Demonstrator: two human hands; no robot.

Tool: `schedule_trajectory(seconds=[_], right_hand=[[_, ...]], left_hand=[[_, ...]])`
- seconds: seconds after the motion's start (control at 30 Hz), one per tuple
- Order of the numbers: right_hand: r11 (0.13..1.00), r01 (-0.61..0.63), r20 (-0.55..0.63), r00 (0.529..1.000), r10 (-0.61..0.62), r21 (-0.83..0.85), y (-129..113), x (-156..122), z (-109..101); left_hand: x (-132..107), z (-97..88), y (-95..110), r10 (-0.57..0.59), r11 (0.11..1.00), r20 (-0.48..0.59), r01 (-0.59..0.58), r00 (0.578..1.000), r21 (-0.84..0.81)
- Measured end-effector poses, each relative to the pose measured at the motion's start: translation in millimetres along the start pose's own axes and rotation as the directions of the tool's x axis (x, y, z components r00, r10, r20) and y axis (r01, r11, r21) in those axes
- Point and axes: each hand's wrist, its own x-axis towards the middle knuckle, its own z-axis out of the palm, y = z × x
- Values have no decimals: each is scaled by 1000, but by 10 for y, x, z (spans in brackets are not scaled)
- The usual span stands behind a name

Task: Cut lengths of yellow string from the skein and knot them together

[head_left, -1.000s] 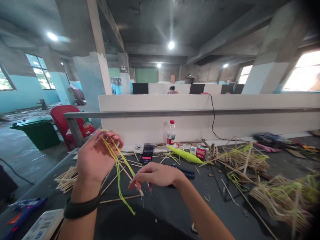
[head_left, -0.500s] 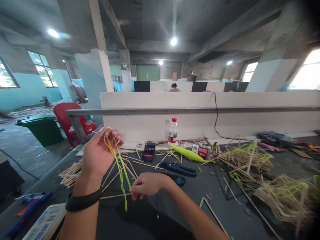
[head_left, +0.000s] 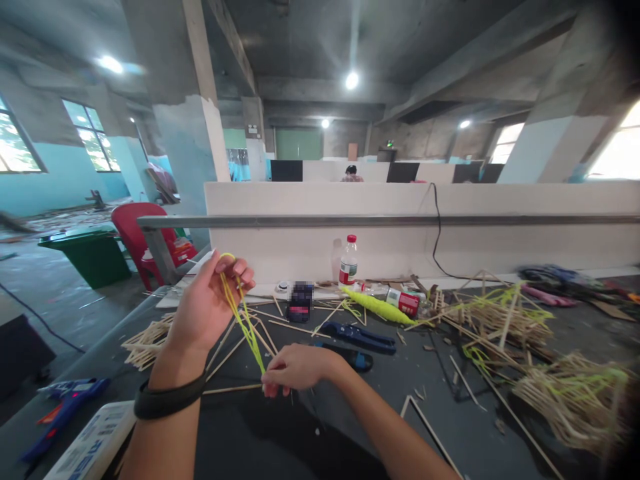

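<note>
A yellow-green string (head_left: 246,325) runs in several strands from my left hand down to my right hand. My left hand (head_left: 213,300) is raised at the left, palm turned inward, its fingers curled with the string looped over them. Lower and to the right, my right hand (head_left: 295,368) pinches the bottom end of the strands between thumb and fingers. The strands look drawn fairly straight between both hands. Beneath them, thin wooden sticks (head_left: 233,389) lie on the dark table (head_left: 300,447).
Beyond my hands lie dark blue pliers (head_left: 357,337), a phone (head_left: 300,303), a yellow-green yarn bundle (head_left: 379,305) and a standing bottle (head_left: 349,263). Piles of sticks (head_left: 570,393) fill the right. A blue glue gun (head_left: 65,407) and a white box (head_left: 93,443) lie left.
The loose lower strands, hanging free before, are now gathered into my right hand's pinch and pulled straighter. The camera view has shifted slightly.
</note>
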Motion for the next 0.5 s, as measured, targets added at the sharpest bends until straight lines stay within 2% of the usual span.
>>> schedule_trajectory(seconds=[0.5], right_hand=[[994, -98, 4, 995, 98, 43, -80, -96, -95]], left_hand=[[-70, 166, 2, 32, 999, -15, -32, 999, 11]])
